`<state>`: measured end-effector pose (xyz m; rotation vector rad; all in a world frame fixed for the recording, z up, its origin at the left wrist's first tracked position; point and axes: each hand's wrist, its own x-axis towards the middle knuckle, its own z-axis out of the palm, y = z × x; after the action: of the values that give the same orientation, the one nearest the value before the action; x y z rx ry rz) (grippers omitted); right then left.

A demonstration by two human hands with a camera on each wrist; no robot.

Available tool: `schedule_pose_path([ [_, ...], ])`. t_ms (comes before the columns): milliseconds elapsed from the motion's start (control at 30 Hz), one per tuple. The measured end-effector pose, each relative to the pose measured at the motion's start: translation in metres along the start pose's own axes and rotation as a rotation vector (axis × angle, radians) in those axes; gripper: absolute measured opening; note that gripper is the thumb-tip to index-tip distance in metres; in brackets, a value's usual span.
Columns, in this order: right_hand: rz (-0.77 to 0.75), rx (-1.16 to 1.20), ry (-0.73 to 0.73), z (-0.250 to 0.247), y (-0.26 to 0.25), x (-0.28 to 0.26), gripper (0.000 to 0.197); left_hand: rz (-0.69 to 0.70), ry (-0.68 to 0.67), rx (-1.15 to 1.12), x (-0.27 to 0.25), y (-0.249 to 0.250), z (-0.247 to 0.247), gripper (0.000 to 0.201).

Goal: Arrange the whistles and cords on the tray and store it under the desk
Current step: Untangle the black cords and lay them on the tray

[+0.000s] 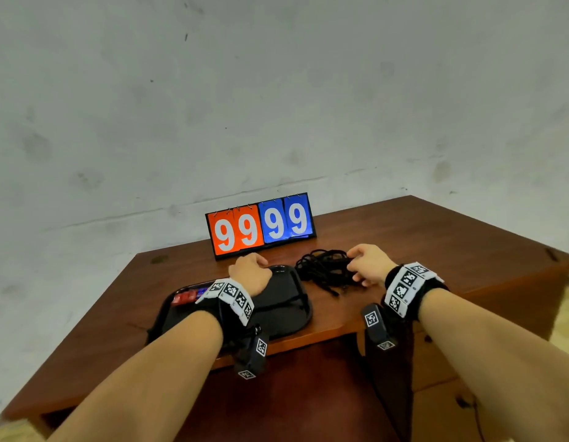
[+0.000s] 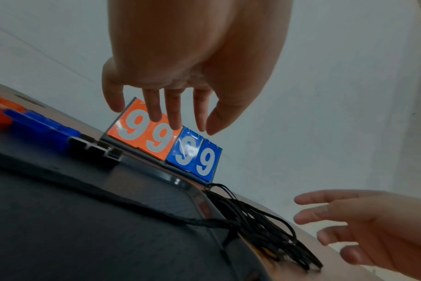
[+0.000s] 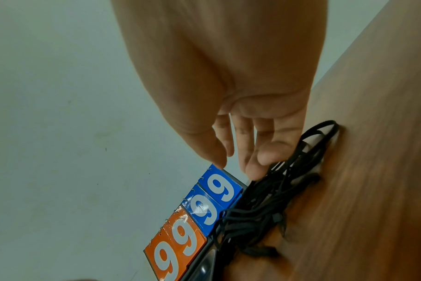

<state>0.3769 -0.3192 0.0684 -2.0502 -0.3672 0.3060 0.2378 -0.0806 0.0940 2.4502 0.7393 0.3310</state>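
Right hand [image 1: 367, 263] fingers [image 3: 255, 167] loosely spread, touching cords [image 1: 324, 269]; left hand [image 1: 249, 271] relaxed above tray [image 1: 295, 317].

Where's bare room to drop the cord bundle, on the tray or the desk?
Free: the tray's right half, between the left hand and its right rim, bar one cord strand; bare desk right of the cord bundle. Crowded: the tray's far-left corner with the whistles, and the gap before the scoreboard, filled by the bundle and right hand.
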Motion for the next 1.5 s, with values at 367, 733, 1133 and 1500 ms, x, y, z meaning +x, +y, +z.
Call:
schedule_pose_path([
  [367, -0.094, -0.232, -0.105, 0.004, -0.012, 0.046, 0.036, 0.061, -0.080, -0.073, 0.037, 0.042, 0.034, 0.014],
  [733, -0.141, -0.545, -0.340, 0.001, -0.010, 0.055, 0.016, 0.144, -0.133, -0.177, 0.051, 0.061, 0.063, 0.014],
  [1133, -0.103, -0.809, -0.491, 0.004, -0.007, 0.045, 0.024, 0.175, -0.130, -0.244, 0.047, 0.065, 0.072, 0.015],
  [1500, -0.091, -0.726, -0.461, 0.008, -0.004, 0.045, 0.003, 0.162, -0.143, -0.231, 0.046, 0.056, 0.073, 0.013],
])
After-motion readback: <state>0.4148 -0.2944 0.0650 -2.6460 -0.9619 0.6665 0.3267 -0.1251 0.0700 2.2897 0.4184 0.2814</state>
